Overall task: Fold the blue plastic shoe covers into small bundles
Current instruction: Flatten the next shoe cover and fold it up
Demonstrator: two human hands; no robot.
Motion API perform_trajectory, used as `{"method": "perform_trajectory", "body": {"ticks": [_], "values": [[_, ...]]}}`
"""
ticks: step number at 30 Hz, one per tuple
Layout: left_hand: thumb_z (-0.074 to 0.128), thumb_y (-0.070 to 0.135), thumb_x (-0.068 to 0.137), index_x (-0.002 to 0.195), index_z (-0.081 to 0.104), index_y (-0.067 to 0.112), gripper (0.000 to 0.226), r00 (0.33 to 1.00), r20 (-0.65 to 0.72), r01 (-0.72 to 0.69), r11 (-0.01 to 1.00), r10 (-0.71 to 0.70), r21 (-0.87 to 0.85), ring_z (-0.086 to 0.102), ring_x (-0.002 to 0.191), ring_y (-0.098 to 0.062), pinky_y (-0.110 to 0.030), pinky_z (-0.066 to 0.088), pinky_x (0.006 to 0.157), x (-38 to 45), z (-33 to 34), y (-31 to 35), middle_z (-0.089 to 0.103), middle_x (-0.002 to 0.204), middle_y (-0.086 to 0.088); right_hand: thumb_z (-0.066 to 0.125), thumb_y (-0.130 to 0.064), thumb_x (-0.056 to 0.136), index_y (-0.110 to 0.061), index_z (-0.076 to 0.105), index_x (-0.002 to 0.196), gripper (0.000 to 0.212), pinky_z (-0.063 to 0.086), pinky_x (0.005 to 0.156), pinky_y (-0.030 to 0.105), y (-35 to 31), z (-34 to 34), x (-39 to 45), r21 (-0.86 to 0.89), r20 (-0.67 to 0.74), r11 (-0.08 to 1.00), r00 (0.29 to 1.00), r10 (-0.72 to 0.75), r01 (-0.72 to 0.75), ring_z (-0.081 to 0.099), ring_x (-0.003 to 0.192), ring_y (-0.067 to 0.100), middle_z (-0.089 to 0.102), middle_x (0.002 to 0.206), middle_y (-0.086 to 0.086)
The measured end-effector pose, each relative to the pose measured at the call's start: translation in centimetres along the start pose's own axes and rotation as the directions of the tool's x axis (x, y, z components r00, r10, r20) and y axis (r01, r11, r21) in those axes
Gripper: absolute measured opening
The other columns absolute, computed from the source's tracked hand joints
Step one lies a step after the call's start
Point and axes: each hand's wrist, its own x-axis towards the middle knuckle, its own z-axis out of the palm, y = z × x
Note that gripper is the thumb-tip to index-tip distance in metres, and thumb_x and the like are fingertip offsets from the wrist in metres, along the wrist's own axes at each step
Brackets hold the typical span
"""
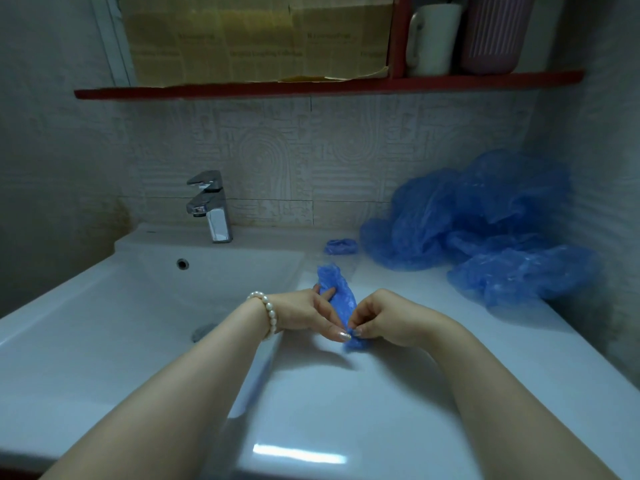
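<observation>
A: On the counter (398, 393), just right of the sink (138, 306), how is it going?

B: Both hands are working one cover (341, 296); the left hand (311, 313) is holding its middle, the right hand (384, 323) is pinching its near end.

A: Progress?

B: One bundle (341, 246) is sitting at twelve o'clock; a pile (485, 223) is waiting at two.

A: Any writing?

B: The cardboard (256, 39) print is blurring out.

A home bathroom. A white basin (138, 306) with an overflow hole is sunk into a white bench (398, 393), and a chrome tap (213, 206) stands at its back edge. Patterned tiles (311, 157) cover the wall behind. Above runs a red shelf (311, 86) carrying a white mug (433, 39) and a ribbed pink holder (495, 32).
</observation>
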Motion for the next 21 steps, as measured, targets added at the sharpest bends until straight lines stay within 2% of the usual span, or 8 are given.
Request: {"method": "perform_trajectory", "body": {"ticks": [3, 6, 9, 12, 15, 18, 21], "values": [[0.073, 0.021, 0.079, 0.075, 0.067, 0.021, 0.006, 0.999, -0.035, 0.043, 0.995, -0.04, 0.089, -0.003, 0.141, -0.001, -0.02, -0.008, 0.107, 0.9, 0.4, 0.4, 0.044, 0.143, -0.003, 0.061, -0.005, 0.085, -0.012, 0.07, 0.083, 0.011, 0.036, 0.064, 0.02, 0.1, 0.0, 0.0, 0.043, -0.016, 0.999, 1.0, -0.001, 0.002, 0.046, 0.066, 0.008, 0.058, 0.074, 0.002], [0.076, 0.028, 0.071, 0.052, 0.065, 0.03, 0.022, 0.999, -0.014, 0.051, 0.986, -0.049, 0.16, -0.001, 0.143, -0.002, -0.027, -0.015, 0.108, 2.0, 0.6, 0.2, 0.055, 0.133, -0.004, 0.065, -0.002, 0.081, -0.015, 0.066, 0.08, 0.013, 0.041, 0.065, 0.021, 0.5, -0.2, -0.1, 0.11, -0.039, 0.994, 0.999, -0.007, 0.012, 0.051, 0.064, 0.011, 0.06, 0.072, 0.004], [0.076, 0.027, 0.069, 0.045, 0.064, 0.033, 0.027, 0.998, -0.011, 0.06, 0.981, -0.059, 0.185, -0.005, 0.143, -0.004, -0.033, -0.017, 0.11, 2.5, 0.6, -0.4, 0.057, 0.131, -0.005, 0.07, 0.004, 0.073, -0.015, 0.06, 0.083, 0.024, 0.046, 0.062, 0.023, 0.9, -0.7, -0.5, 0.211, -0.023, 0.976, 0.999, -0.045, 0.049, 0.055, 0.061, 0.014, 0.06, 0.066, 0.003], [0.076, 0.036, 0.057, 0.045, 0.064, 0.034, 0.018, 0.998, -0.003, 0.056, 0.977, -0.057, 0.204, -0.006, 0.143, -0.003, -0.032, -0.018, 0.111, 2.5, 0.8, -0.3, 0.056, 0.132, -0.007, 0.081, -0.003, 0.065, -0.022, 0.066, 0.078, 0.027, 0.041, 0.059, 0.02, 1.0, -1.0, -0.9, 0.09, 0.042, 0.994, 0.997, -0.062, 0.058, 0.048, 0.055, 0.007, 0.053, 0.056, -0.011], [0.074, 0.038, 0.057, 0.042, 0.063, 0.034, 0.019, 0.998, 0.0, 0.054, 0.973, -0.056, 0.226, -0.006, 0.143, -0.004, -0.034, -0.02, 0.111, 2.6, 0.9, -0.3, 0.057, 0.13, -0.01, 0.083, -0.012, 0.066, -0.027, 0.069, 0.072, 0.021, 0.035, 0.053, 0.013, 0.6, -0.5, -0.9, -0.016, 0.009, 0.999, 1.0, -0.029, 0.029, 0.042, 0.046, -0.001, 0.049, 0.046, -0.015], [0.077, 0.025, 0.069, 0.051, 0.061, 0.028, 0.024, 0.999, -0.005, 0.043, 0.979, -0.043, 0.199, -0.004, 0.144, -0.005, -0.033, -0.019, 0.11, 2.3, 1.0, -0.2, 0.064, 0.118, -0.001, 0.075, -0.014, 0.075, -0.022, 0.072, 0.069, 0.011, 0.036, 0.056, 0.014, 0.7, -0.4, -0.7, -0.019, -0.062, 0.999, 0.998, -0.029, 0.028, 0.046, 0.05, -0.001, 0.055, 0.051, -0.014], [0.076, 0.017, 0.074, 0.083, 0.069, 0.024, 0.013, 0.997, -0.074, 0.044, 0.992, -0.036, 0.115, -0.009, 0.144, -0.009, -0.022, -0.006, 0.106, 1.4, 0.9, 0.0, 0.035, 0.149, -0.003, 0.067, -0.018, 0.083, -0.023, 0.065, 0.063, 0.021, 0.038, 0.062, 0.02, 0.9, -0.5, -0.4, -0.062, -0.078, 0.997, 0.996, 0.03, -0.035, 0.047, 0.059, 0.004, 0.056, 0.059, -0.011]]}}
